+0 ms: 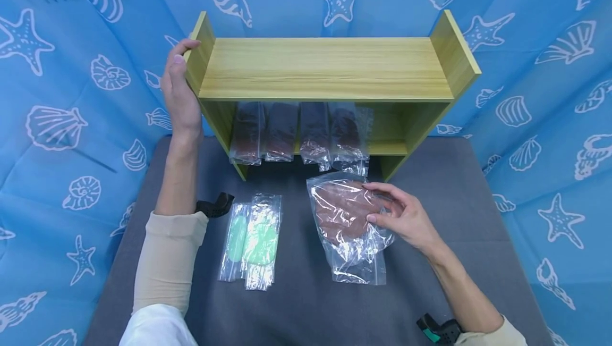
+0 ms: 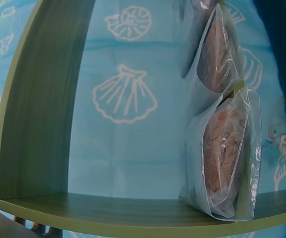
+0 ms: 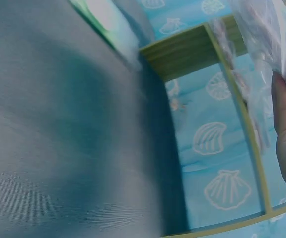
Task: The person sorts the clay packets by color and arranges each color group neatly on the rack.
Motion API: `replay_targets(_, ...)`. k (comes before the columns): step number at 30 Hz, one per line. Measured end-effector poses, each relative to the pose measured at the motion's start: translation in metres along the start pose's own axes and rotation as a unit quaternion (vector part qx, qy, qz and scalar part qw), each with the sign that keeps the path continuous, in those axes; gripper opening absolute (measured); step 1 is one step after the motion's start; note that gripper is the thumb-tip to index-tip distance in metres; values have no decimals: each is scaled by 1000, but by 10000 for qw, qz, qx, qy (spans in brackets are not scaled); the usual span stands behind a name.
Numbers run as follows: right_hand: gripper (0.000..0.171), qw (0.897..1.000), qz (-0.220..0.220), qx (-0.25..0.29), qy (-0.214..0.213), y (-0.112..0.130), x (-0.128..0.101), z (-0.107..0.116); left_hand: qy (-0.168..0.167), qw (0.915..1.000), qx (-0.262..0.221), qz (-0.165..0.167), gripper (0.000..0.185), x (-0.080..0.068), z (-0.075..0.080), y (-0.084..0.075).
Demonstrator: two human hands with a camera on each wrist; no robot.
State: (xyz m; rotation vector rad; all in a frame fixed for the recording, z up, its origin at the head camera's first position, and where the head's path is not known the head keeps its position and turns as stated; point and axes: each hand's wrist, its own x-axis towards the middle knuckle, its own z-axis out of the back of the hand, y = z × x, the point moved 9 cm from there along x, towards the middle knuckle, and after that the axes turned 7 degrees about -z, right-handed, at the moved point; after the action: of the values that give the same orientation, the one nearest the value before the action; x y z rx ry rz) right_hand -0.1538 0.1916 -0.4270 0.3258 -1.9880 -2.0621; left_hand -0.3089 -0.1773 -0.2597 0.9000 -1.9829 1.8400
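Note:
My right hand (image 1: 399,213) pinches a clear bag with a brown round piece (image 1: 341,216) just above the grey mat (image 1: 306,303), in front of the wooden shelf (image 1: 330,67). Its fingers (image 3: 284,116) show beside the plastic in the right wrist view. My left hand (image 1: 179,83) grips the shelf's left side panel, fingers curled over its top edge. Several bags of brown pieces (image 1: 301,131) stand side by side in the lower compartment; two of these brown bags (image 2: 227,148) appear in the left wrist view. Two bags with green pieces (image 1: 251,239) lie flat on the mat by my left forearm.
Blue cloth with white shells and starfish (image 1: 550,96) walls in the mat on three sides. The shelf's top board (image 1: 325,64) is bare, and the lower compartment's right end (image 1: 389,133) holds nothing. A black strap (image 1: 215,205) sits at my left wrist.

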Motion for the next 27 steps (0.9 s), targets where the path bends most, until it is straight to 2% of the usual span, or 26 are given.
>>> replay_targets(4, 60, 9998, 156, 11, -116, 12, 5, 7, 2, 10000, 28, -1, 41, 2, 1, 3)
replay_targets(12, 59, 9963, 461, 187, -697, 28, 13, 29, -7, 10000, 48, 21, 42, 2, 2, 16)
replay_targets(17, 53, 9922, 463, 403, -1085, 32, 21, 42, -48, 10000, -50, 33, 42, 5, 6, 22)
replay_targets(22, 44, 9853, 448, 483, -1579, 32, 31, 55, -50, 10000, 55, 26, 42, 6, 8, 22)
replay_targets(27, 44, 9805, 351, 509, -1864, 28, 38, 63, -26, 9999, 115, 21, 42, 6, 8, 21)
